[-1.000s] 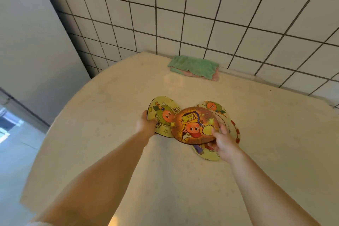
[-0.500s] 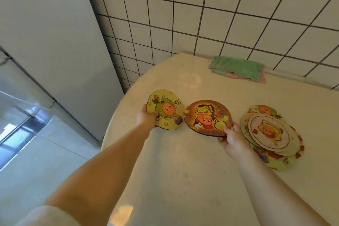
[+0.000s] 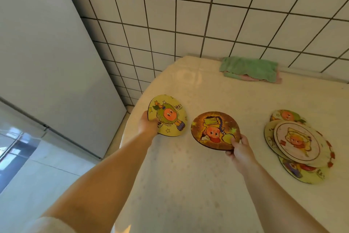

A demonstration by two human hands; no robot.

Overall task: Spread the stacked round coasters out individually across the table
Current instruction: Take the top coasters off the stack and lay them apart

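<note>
**At the counter's left edge: two coasters in hand, pile waiting on the right**

Nearest the person's side of the counter (image 3: 188, 185), the right hand (image 3: 238, 149) pinches the near rim of the brown coaster (image 3: 214, 130), thumb on top and fingers under, grip clamped on it. It is held by the edge so the disc can go down flat without the hand beneath; whether its far side already touches the counter I cannot tell.

Farther left, at the counter's rounded left edge, the left hand (image 3: 148, 125) is clamped on the rim of the yellow coaster (image 3: 168, 115), thumb over its left side. This one looks tilted and close to the edge, likely being set as far left as the surface allows to leave room for the rest. The two held coasters sit near each other but apart, no overlap.

Toward the right side, the remaining coasters (image 3: 296, 142) lie in a loose overlapping pile, fanned, not yet separated, so most of the task looks undone.

Along the far edge by the tiled wall (image 3: 188, 24), a folded green cloth (image 3: 249, 68) lies clear of the work area.
</note>
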